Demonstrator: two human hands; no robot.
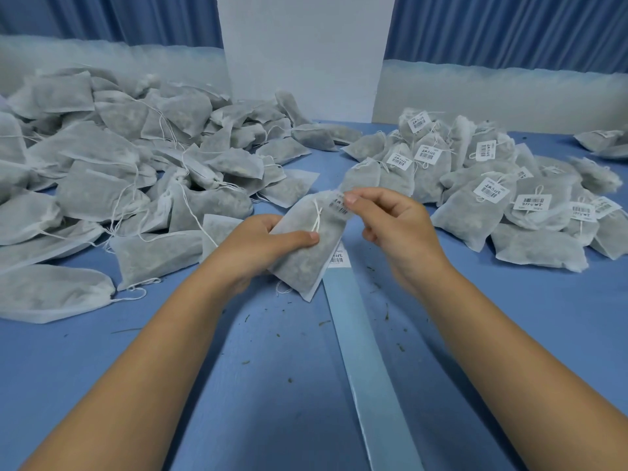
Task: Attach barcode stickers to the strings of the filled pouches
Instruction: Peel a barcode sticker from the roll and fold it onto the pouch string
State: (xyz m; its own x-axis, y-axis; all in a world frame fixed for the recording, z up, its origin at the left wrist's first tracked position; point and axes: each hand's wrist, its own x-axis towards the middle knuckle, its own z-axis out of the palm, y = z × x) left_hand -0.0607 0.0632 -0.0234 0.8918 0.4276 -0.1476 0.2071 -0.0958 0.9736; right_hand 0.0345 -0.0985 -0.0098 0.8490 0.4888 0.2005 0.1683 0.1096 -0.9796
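The sticker (491, 191) on each right-hand pouch (475, 215) bears a barcode and a short printed line, too blurred to read.

left hand (268, 239) gripping pouch (306, 253), right hand (390, 222) pinching sticker (339, 205)

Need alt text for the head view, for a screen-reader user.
The left hand holds a filled pouch while the right hand pinches a barcode sticker beside its string. Unlabelled pouches lie left, labelled ones right, on a blue table.

Our forearms converge toward twelve o'clock; left grip (272, 239) curls tight, thumb flat; right grip (387, 226), at two o'clock of it, pinches thumb to forefinger.
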